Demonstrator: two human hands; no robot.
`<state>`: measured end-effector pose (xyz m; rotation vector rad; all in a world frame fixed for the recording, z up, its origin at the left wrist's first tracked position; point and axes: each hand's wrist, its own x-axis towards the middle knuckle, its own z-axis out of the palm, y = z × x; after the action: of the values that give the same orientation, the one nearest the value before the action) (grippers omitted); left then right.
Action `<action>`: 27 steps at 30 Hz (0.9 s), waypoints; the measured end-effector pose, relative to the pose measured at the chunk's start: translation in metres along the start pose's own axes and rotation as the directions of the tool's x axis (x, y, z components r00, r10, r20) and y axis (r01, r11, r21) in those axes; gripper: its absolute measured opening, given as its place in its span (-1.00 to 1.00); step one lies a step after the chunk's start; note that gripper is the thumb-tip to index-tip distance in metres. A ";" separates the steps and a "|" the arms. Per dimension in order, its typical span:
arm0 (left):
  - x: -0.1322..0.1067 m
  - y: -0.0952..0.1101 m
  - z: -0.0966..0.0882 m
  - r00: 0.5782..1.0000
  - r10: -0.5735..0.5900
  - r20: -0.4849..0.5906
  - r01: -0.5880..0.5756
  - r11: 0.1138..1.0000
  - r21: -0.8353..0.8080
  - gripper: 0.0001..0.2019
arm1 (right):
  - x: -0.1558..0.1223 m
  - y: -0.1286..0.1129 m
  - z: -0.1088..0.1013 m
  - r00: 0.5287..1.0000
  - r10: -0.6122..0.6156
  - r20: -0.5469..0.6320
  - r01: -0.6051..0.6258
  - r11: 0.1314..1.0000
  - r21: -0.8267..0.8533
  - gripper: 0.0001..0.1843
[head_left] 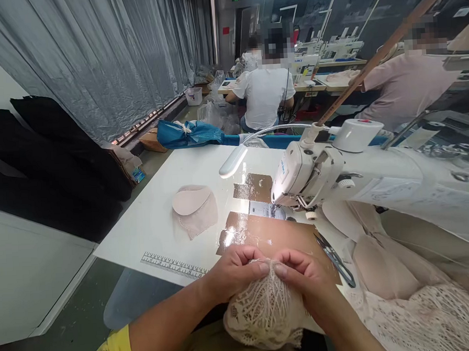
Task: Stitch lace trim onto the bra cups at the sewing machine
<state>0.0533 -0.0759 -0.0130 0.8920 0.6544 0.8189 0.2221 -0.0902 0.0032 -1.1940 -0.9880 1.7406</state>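
A piece of cream lace fabric (265, 310) hangs between my hands at the table's front edge. My left hand (241, 272) pinches its upper edge between thumb and fingers. Close beside it, my right hand (302, 271) is closed on the same edge, the thumbs nearly meeting. Behind my hands stands a white sewing machine (297, 167), its needle area over a metal plate (260, 210). Thread snips (335, 259) lie to the right of my right hand. On the left of the table rest pale fabric pieces (195, 211), one rounded and lying over another.
Brown tape or board (269, 236) covers the table around the needle plate. More beige lace and sheer fabric (422, 302) is heaped at the right. A printed ruler (172, 263) runs along the front edge. A lamp (234, 161) reaches over the table. Other people sit at machines beyond.
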 end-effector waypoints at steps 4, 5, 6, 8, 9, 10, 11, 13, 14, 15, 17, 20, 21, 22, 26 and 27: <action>-0.001 0.027 -0.016 0.965 0.051 -0.257 -0.051 0.999 0.007 -0.68 | 0.003 -0.002 -0.022 0.990 -0.067 -0.121 0.062 0.997 -0.044 -0.64; -0.002 0.039 -0.023 0.936 0.110 -0.334 -0.092 0.993 0.070 -0.71 | 0.002 -0.004 -0.030 0.978 -0.103 -0.179 0.090 0.993 -0.082 -0.64; -0.002 0.052 -0.031 0.896 0.192 -0.399 -0.134 0.976 0.169 -0.72 | 0.001 -0.005 -0.037 0.963 -0.137 -0.234 0.110 0.986 -0.127 -0.64; 0.003 0.074 -0.042 0.774 0.457 -0.439 -0.195 0.831 0.521 -0.73 | -0.002 -0.009 -0.048 0.928 -0.204 -0.311 0.129 0.961 -0.244 -0.65; 0.010 0.080 -0.045 0.718 0.581 -0.382 -0.166 0.677 0.717 -0.73 | -0.002 -0.011 -0.052 0.916 -0.238 -0.324 0.134 0.940 -0.313 -0.65; 0.019 0.082 -0.045 0.693 0.667 -0.272 -0.109 0.470 0.876 -0.74 | -0.001 -0.013 -0.054 0.909 -0.271 -0.317 0.137 0.912 -0.387 -0.65; 0.031 0.079 -0.044 0.717 0.683 -0.140 -0.044 0.246 0.968 -0.74 | 0.001 -0.016 -0.055 0.908 -0.302 -0.290 0.141 0.872 -0.468 -0.66; 0.059 0.060 -0.035 0.863 0.494 0.108 -0.002 -0.212 0.977 -0.74 | 0.009 -0.022 -0.054 0.920 -0.346 -0.185 0.151 0.748 -0.646 -0.69; 0.073 0.047 -0.028 0.892 0.433 0.132 -0.013 -0.267 0.964 -0.76 | 0.015 -0.025 -0.053 0.930 -0.350 -0.117 0.159 0.665 -0.730 -0.70; 0.085 0.032 -0.022 0.911 0.386 0.147 -0.030 -0.293 0.956 -0.79 | 0.021 -0.028 -0.051 0.937 -0.345 -0.049 0.170 0.576 -0.800 -0.72; 0.100 0.005 -0.009 0.942 0.293 0.165 -0.059 -0.339 0.939 -0.81 | 0.034 -0.030 -0.049 0.943 -0.326 0.064 0.203 0.413 -0.888 -0.73; 0.100 -0.017 0.006 0.966 0.187 0.179 -0.094 -0.390 0.916 -0.83 | 0.049 -0.025 -0.047 0.929 -0.341 0.142 0.234 0.246 -0.941 -0.65; 0.096 -0.018 0.010 0.972 0.149 0.181 -0.107 -0.408 0.907 -0.84 | 0.052 -0.021 -0.047 0.924 -0.351 0.154 0.235 0.200 -0.951 -0.62; 0.091 -0.016 0.013 0.977 0.112 0.180 -0.117 -0.423 0.899 -0.84 | 0.053 -0.016 -0.047 0.920 -0.356 0.165 0.232 0.156 -0.960 -0.60; 0.075 0.010 0.015 0.974 0.042 0.224 -0.190 -0.394 0.899 -0.83 | 0.055 0.000 -0.046 0.912 -0.355 0.207 0.201 -0.053 -0.978 -0.58; 0.073 0.017 0.013 0.966 0.043 0.254 -0.224 -0.348 0.910 -0.80 | 0.055 0.003 -0.046 0.911 -0.353 0.214 0.185 -0.117 -0.976 -0.57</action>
<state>0.0962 -0.0138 -0.0033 2.7506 1.1609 0.1113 0.2517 -0.0343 -0.0299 -1.6597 -2.4575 0.1990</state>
